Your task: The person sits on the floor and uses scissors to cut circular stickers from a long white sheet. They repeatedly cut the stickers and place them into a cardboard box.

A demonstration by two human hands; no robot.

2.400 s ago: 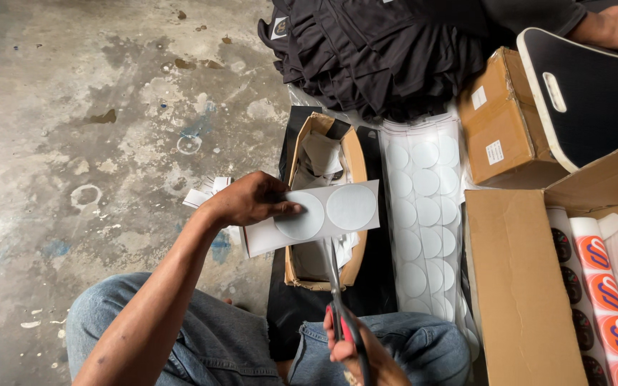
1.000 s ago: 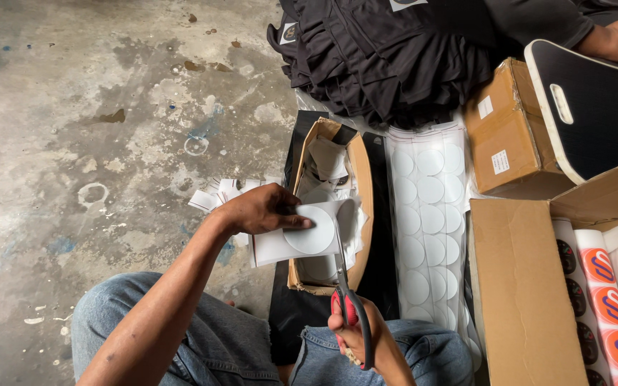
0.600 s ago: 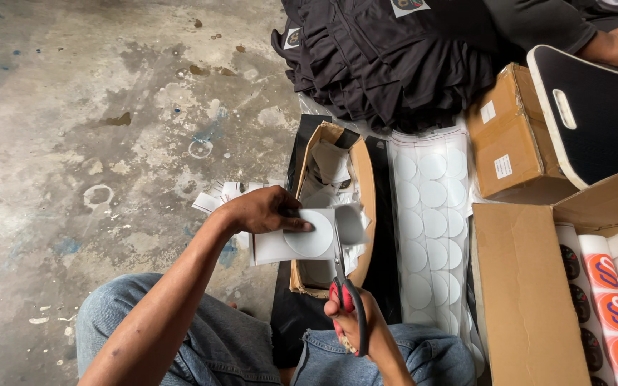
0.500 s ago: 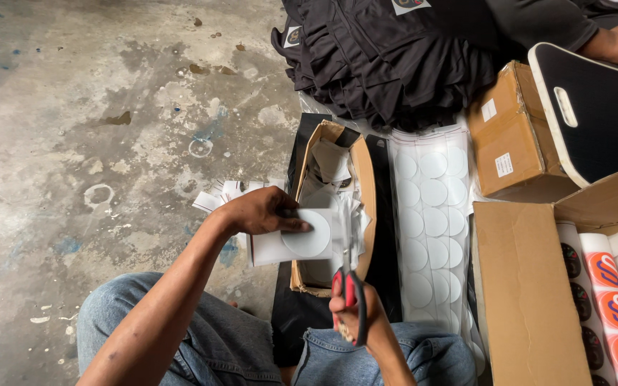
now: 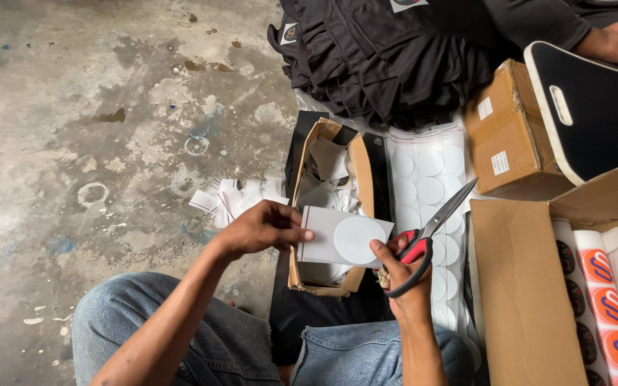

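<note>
Stained, patchy concrete floor (image 5: pixel 73 107) carries everything, and the person sits on it in blue jeans (image 5: pixel 180 343) with the work held above the knees. Between the two hands hangs a small white rectangular sticker sheet with one round label on it (image 5: pixel 345 238), just over the near end of a narrow open brown cardboard box (image 5: pixel 366 179) that holds a heap of white paper offcuts. The left hand (image 5: pixel 262 227) pinches the sheet's left edge, thumb on top and fingers curled under. The right hand (image 5: pixel 402 275) touches the sheet's lower right corner with its thumb, while its other fingers are closed through the red loops of a pair of red-handled scissors (image 5: pixel 430 232); the blades point up and to the right, away from the sheet, nearly together. Under the narrow box lies a black flat sheet (image 5: pixel 323 322), and just right of it a long white backing sheet of round white stickers (image 5: pixel 430 171) stretches along the floor. A scatter of small white paper slips (image 5: pixel 234 199) lies on the concrete just left of the box. Farther right, a large open brown carton (image 5: pixel 523 286) holds rolls of orange and white round labels (image 5: pixel 609 307). Beyond it sit a smaller closed brown carton (image 5: pixel 506 132), a black flat board with a white-rimmed handle slot (image 5: pixel 595 107), and a pile of folded black garments (image 5: pixel 395 50) at the far side.
</note>
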